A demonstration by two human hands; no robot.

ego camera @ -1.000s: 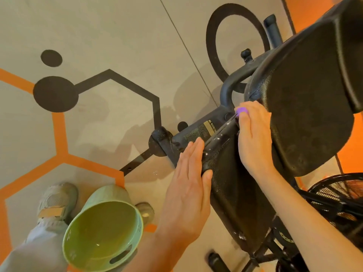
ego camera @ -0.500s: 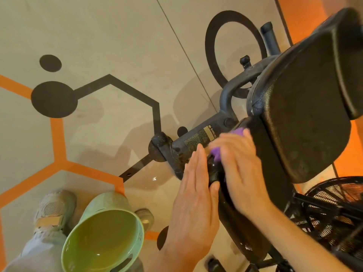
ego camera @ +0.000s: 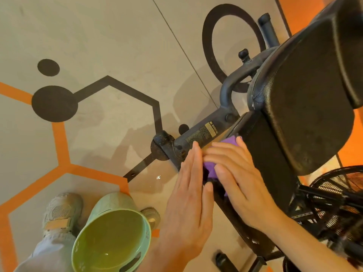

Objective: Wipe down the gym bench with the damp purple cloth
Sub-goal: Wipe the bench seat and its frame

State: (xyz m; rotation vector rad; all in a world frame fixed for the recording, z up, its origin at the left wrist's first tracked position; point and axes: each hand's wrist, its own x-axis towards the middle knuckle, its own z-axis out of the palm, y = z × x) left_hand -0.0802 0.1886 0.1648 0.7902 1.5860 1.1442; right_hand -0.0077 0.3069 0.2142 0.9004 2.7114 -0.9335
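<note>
The black padded gym bench fills the right side, its back pad raised and its seat pad sloping down toward me. My right hand lies with fingers spread over the purple cloth and presses it against the seat pad's left edge. Only bits of the cloth show between and beyond my fingers. My left hand rests flat, fingers straight, on the same edge just left of the cloth, thumb touching the pad.
The bench's dark metal frame with a warning label runs to a floor foot. A green bucket of water stands by my shoe. A black fan grille sits at lower right. The floor has orange and black hexagon lines.
My right hand has slid the cloth down the seat pad's edge from its upper end to right beside my left hand. The left hand stayed in place.
</note>
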